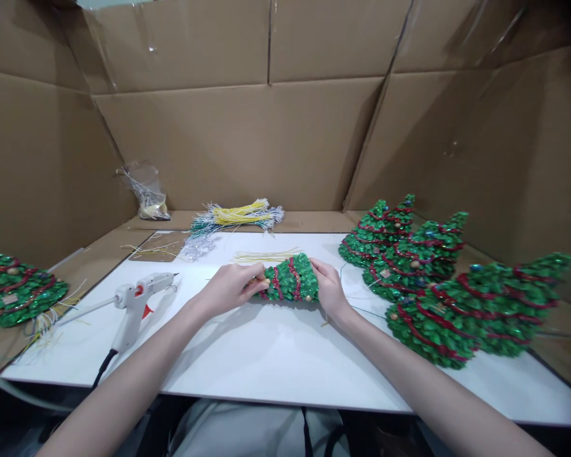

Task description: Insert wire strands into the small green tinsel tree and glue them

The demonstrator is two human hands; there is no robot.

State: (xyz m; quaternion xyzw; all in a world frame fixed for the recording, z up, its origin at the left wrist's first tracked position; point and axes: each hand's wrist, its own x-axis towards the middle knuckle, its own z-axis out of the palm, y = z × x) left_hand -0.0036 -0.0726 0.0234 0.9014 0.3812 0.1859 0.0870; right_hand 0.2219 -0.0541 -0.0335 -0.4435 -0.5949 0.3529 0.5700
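A small green tinsel Christmas tree (292, 279) with red garland bands lies on its side between my hands, just above the white board. My left hand (235, 285) is closed at its left end, the fingers pinched around the narrow tip near a small gold-coloured bit. At the wider right end, my right hand (329, 289) grips the base, its thumb on top and the other fingers partly hidden behind. A thin yellowish strand hangs below the right hand. Behind the tree lie several loose yellow wires (261, 256).
A white hot glue gun (136, 311) stands at the left. Several finished-looking trees (413, 266) crowd the right side; another tree (16, 289) is at far left. Wire bundles (240, 216) and a plastic bag (147, 193) sit at the back, before cardboard walls (219, 139).
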